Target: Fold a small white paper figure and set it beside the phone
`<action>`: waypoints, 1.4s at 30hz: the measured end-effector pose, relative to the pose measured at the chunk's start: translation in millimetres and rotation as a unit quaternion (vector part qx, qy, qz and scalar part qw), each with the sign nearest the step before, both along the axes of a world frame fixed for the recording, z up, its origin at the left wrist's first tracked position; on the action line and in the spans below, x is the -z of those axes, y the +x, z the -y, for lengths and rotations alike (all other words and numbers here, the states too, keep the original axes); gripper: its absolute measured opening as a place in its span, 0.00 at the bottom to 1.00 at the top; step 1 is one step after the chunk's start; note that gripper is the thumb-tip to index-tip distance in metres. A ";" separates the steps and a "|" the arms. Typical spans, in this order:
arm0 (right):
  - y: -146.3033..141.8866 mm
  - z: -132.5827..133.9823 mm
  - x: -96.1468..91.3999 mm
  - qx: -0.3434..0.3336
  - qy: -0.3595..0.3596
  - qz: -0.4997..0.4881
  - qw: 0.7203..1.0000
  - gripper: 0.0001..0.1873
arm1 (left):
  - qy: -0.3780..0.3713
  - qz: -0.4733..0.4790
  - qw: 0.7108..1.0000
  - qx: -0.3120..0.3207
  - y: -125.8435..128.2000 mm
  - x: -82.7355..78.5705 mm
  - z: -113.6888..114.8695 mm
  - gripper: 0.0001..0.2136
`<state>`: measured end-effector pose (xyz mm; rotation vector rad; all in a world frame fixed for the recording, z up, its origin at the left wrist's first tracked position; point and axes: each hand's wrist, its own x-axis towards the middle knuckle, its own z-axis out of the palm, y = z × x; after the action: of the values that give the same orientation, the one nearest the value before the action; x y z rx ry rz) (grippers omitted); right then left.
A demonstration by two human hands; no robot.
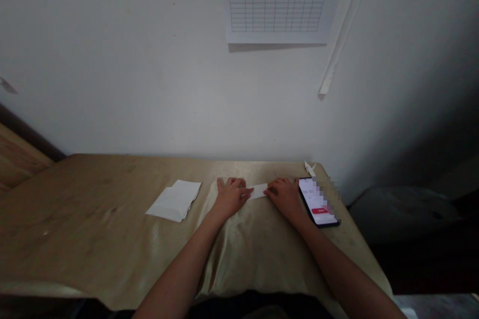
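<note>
A small white strip of paper [258, 191] lies on the tan-covered table [93, 219], far from me near the wall. My left hand [230, 195] rests flat on its left end, fingers stretched out and pressing down. My right hand [285, 195] lies flat on its right end, fingers likewise spread on the paper. Only the middle of the strip shows between the two hands.
A loose stack of white paper sheets [175, 201] lies left of my hands. A phone [318, 202] with a lit screen lies just right of my right hand. A small white scrap [310, 168] sits at the far right corner. A grid chart [279, 0] hangs on the wall.
</note>
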<state>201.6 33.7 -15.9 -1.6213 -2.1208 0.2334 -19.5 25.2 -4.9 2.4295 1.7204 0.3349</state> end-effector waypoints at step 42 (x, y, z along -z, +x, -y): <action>-1.3 1.1 8.1 0.021 -0.017 -0.101 0.995 0.13 | -0.041 0.019 0.999 -0.012 -1.4 2.4 -3.7 0.23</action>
<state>200.3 32.6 -24.0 -1.5876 -1.9388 0.4042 -20.9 28.9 -7.2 2.3325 1.7141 0.3062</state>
